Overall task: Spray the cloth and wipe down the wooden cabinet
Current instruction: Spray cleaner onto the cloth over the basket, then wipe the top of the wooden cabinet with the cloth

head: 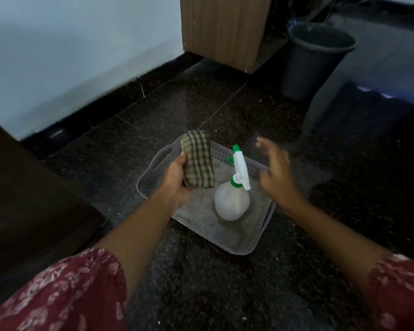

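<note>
the task seems only at its start: the left hand [177,174] grips the folded cloth [197,158] over the basket [153,185], the right hand [276,166] is open beside the bottle [232,201], and spraying and wiping the cabinet [225,29] remain.

The floor [201,295] is dark speckled stone, polished, with thin joint lines. A pale blue-white wall [81,48] runs along the left above a black skirting [120,101]. A grey bucket [313,60] stands on the floor at upper right. The light is dim.
</note>
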`<state>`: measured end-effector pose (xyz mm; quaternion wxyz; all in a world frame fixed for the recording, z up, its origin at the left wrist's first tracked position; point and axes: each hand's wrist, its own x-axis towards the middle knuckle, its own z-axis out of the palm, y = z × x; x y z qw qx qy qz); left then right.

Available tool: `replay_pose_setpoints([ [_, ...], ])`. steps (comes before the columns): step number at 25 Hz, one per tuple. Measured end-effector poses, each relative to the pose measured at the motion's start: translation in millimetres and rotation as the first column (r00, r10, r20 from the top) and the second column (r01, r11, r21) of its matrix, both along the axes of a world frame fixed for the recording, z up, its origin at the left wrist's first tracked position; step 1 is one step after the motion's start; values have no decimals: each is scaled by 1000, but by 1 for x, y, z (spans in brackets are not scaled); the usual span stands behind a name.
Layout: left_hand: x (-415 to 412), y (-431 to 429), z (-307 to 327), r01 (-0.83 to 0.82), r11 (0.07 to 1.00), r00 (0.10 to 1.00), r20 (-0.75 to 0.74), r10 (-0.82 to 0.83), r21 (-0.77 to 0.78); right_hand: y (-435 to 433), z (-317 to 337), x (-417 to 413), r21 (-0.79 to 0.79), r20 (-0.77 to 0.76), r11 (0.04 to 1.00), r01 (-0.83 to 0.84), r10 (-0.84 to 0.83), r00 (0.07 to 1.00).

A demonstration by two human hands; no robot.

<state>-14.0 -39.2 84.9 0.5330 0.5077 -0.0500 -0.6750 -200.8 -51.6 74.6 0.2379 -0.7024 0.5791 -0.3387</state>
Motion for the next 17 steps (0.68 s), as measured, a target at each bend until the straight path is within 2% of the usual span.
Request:
replay_pose_setpoints([
  [1, -1, 5, 12, -1, 1000, 1000, -8, 1, -7, 6, 20, 7, -115, -39, 990, 77, -82, 996],
  [2, -2, 12, 24, 4, 1000, 1000, -15, -4, -16, 13, 40, 19, -147, -31, 984, 104, -109, 994],
  [3, -2, 21, 41, 17, 999, 1000, -21, -18, -34, 20, 60, 32, -96, 28, 991, 96, -94, 995],
  [4, -2, 29, 57, 36, 998, 999, -17, -37, -58, 27, 81, 47, 71, 147, 996, 50, -60, 987],
  [5, 0, 37, 74, 55, 995, 998, -12, -56, -85, 34, 99, 61, 305, 315, 951, -54, -47, 948],
  [6, 3, 45, 91, 69, 992, 998, 0, -69, -108, 42, 116, 74, 502, 476, 841, -204, -72, 877],
  [7, 8, 54, 108, 80, 989, 997, 13, -79, -125, 52, 131, 85, 607, 574, 725, -324, -118, 810],
  [8, 16, 65, 126, 90, 985, 996, 31, -86, -144, 63, 146, 95, 633, 631, 661, -402, -140, 763],
  [9, 24, 75, 142, 96, 982, 995, 49, -89, -164, 73, 161, 104, 621, 670, 641, -450, -138, 729],
  [13, 59, 123, 209, 88, 976, 988, 143, -60, -198, 113, 221, 134, 521, 720, 697, -492, -49, 693],
  [17, 96, 185, 263, 39, 965, 950, 309, 44, -258, 163, 278, 169, 458, 785, 672, -582, 3, 620],
])
